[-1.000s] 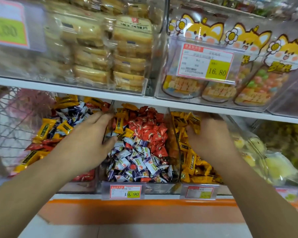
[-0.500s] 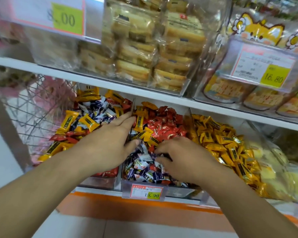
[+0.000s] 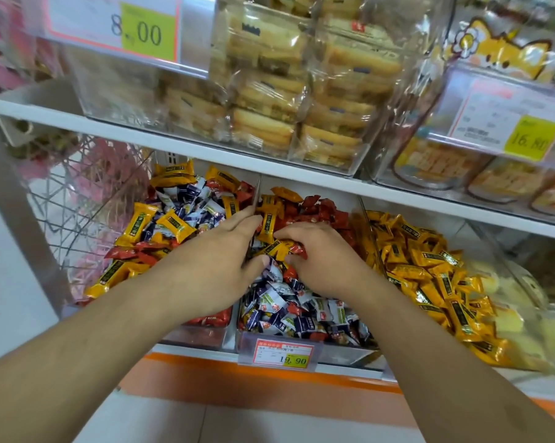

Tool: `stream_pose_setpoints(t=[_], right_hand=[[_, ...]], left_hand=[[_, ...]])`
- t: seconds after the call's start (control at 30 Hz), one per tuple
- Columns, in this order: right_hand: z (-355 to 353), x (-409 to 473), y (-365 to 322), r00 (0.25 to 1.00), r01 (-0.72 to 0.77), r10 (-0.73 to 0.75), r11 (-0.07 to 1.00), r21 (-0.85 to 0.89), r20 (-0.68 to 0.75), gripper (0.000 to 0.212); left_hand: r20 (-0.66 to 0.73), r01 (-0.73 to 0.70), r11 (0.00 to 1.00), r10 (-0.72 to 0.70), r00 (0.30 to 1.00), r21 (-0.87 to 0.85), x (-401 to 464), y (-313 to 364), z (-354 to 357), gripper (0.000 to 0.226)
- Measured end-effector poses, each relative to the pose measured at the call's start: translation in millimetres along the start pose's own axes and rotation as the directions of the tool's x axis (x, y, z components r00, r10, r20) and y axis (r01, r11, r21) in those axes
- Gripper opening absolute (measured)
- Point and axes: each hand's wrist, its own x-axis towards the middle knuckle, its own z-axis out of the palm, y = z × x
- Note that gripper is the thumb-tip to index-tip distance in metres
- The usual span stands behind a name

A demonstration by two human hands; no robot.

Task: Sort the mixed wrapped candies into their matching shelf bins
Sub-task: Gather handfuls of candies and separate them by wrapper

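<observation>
Nearest you, both forearms reach up into the lower shelf. Your right hand (image 3: 321, 260) sits in the middle bin (image 3: 343, 353), fingers curled down around a yellow candy (image 3: 277, 247) among the red ones; it looks gripped, though the fingertips are partly buried. Your left hand (image 3: 212, 266) lies just beside it, fingers nearly straight and holding nothing, the fingertips touching the clear divider (image 3: 257, 196) between the left and middle bins.

That yellow candy lies right between your two hands, its long axis running roughly left to right; another yellow one stands more upright just behind it. The right hand is nearer and, I judge, the one to carry it: the matching bin lies to your right, past the next divider.

The middle bin holds blue-and-white candies (image 3: 289, 311) in front, red candies (image 3: 321, 209) behind, yellow strays between. The left bin (image 3: 199, 338) is a jumble of yellow, blue-and-white and red. The right bin (image 3: 429, 276) is almost all yellow. On the upper shelf (image 3: 141, 135), clear boxes hold wrapped cakes (image 3: 269, 91).
</observation>
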Motion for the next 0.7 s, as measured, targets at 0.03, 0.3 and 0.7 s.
stream_pose_setpoints(t=[0.03,0.3,0.7], right_hand=[[0.6,1.6,-0.2,0.999,-0.027,0.027,1.0,0.004,0.026,0.048],[2.5,-0.7,5.2,0.999,-0.039,0.039,0.999,-0.002,0.019,0.035],[-22.6,-29.2,0.9,0.97,-0.029,0.09,0.965,0.259,-0.225,0.024]], left_hand=[[0.002,0.001,1.0,-0.001,1.0,-0.004,-0.1,-0.4,-0.2,0.073],[-0.001,-0.006,1.0,0.006,1.0,-0.017,-1.2,0.8,-1.6,0.074],[-0.258,-0.16,0.987,0.162,0.953,0.028,-0.6,18.2,-3.4,0.057]])
